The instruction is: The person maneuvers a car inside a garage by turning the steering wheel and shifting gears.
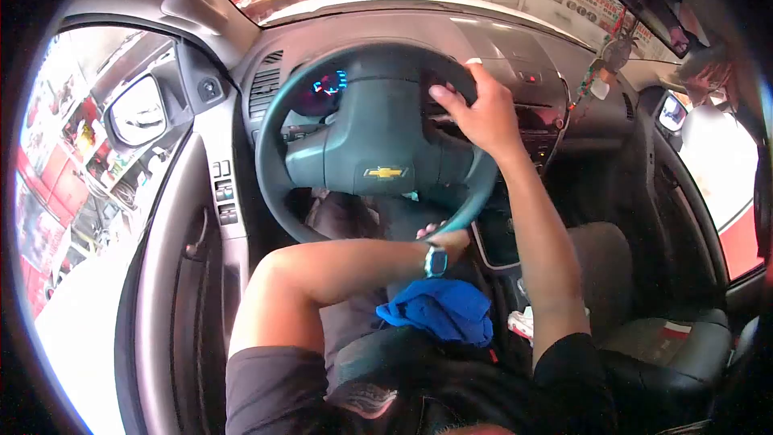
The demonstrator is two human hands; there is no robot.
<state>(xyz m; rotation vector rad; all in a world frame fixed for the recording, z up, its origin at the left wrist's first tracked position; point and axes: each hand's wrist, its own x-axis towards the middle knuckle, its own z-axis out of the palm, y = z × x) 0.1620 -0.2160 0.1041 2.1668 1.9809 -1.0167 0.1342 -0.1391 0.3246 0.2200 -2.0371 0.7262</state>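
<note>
I sit behind a dark steering wheel [378,125] with a gold bow-tie emblem on its hub. My right hand [487,113] is closed over the upper right of the rim, its thumb lying on the inner side. My left arm reaches across my lap, a watch [436,260] on its wrist. At the lower right of the rim, my left hand [455,243] is closed round it; the rim partly hides the fingers, and some fingertips show inside. A crumpled blue cloth [443,310] rests on my lap below that wrist.
Lit gauges [330,82] show behind the wheel. The driver's door [181,274] with its window switches [225,193] is at my left, a side mirror [137,111] beyond it. The centre console [495,242] and passenger seat [668,346] lie to my right. Ornaments [608,60] hang near the windshield.
</note>
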